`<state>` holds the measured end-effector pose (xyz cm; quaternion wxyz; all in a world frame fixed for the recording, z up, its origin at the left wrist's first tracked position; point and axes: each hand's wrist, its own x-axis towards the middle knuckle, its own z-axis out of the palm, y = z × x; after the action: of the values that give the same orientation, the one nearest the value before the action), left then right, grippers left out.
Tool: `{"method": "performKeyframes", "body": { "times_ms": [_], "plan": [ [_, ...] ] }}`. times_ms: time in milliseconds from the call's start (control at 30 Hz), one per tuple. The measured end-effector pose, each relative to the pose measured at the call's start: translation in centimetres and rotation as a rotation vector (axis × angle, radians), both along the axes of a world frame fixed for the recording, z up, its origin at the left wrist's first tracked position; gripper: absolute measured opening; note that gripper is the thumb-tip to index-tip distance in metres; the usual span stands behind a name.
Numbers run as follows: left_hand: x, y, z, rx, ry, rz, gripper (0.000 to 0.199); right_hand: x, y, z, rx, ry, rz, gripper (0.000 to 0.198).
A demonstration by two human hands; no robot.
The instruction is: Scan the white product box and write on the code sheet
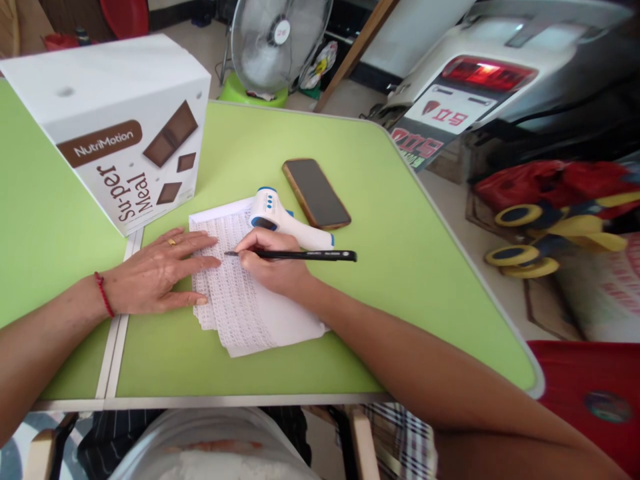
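Note:
Sheets of paper (245, 300) covered in handwritten rows lie slightly fanned on the green table. My left hand (163, 270) rests flat with fingers spread, its fingertips on the left edge of the paper. In my right hand (273, 260) is a black pen (310, 255), its tip at the written part of the top sheet. Just beyond that hand lies a white and blue infrared thermometer (270, 208), partly over the paper's top edge. Farther back is a smartphone (317, 192) in a brown case, screen dark.
A tall white NutriMotion box (125, 120) stands at the back left of the green table (400, 280). Behind the table are a fan (281, 40) and a white scooter (475, 73). A red stool (595, 393) is at the right, beside the table's rounded corner.

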<state>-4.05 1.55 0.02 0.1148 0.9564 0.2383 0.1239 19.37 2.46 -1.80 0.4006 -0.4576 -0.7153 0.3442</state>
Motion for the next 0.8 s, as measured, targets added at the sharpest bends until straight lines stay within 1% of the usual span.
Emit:
{"method": "performKeyframes", "body": {
  "times_ms": [200,400,533,567,600,667,700,733,767,800],
  "plan": [
    [0.0,0.0,0.0,-0.004,0.01,0.003,0.05,-0.1,0.0,-0.2,0.012,0.016,0.007,0.005],
    [0.0,-0.1,0.4,0.007,-0.001,-0.005,0.047,-0.2,-0.5,-0.6,-0.022,0.004,0.017,0.005],
    [0.3,0.0,0.5,0.021,-0.013,-0.017,0.045,0.0,-0.6,-0.7,0.04,-0.027,0.054,0.008],
    [0.3,0.0,0.6,0.031,-0.029,-0.016,0.044,0.2,-0.5,-0.6,0.09,-0.052,0.07,0.009],
    [0.3,-0.1,0.9,0.049,-0.06,-0.005,0.041,0.5,-0.2,-0.4,0.169,-0.094,0.099,0.011],
    [-0.1,-0.2,1.6,0.159,-0.187,0.077,0.033,1.2,0.3,0.0,0.393,-0.244,0.184,0.015],
    [-0.4,-0.2,2.0,0.256,-0.279,0.153,0.031,1.6,0.6,0.2,0.512,-0.355,0.238,0.017],
    [-0.9,-0.2,2.5,0.36,-0.371,0.248,0.031,2.1,0.8,0.5,0.595,-0.474,0.276,0.021],
    [-1.5,-0.1,2.9,0.454,-0.446,0.348,0.033,2.4,1.0,0.7,0.652,-0.583,0.313,0.025],
    [-2.1,0.2,3.1,0.495,-0.486,0.447,0.037,2.7,1.2,0.8,0.682,-0.678,0.338,0.027]
  ]
}}
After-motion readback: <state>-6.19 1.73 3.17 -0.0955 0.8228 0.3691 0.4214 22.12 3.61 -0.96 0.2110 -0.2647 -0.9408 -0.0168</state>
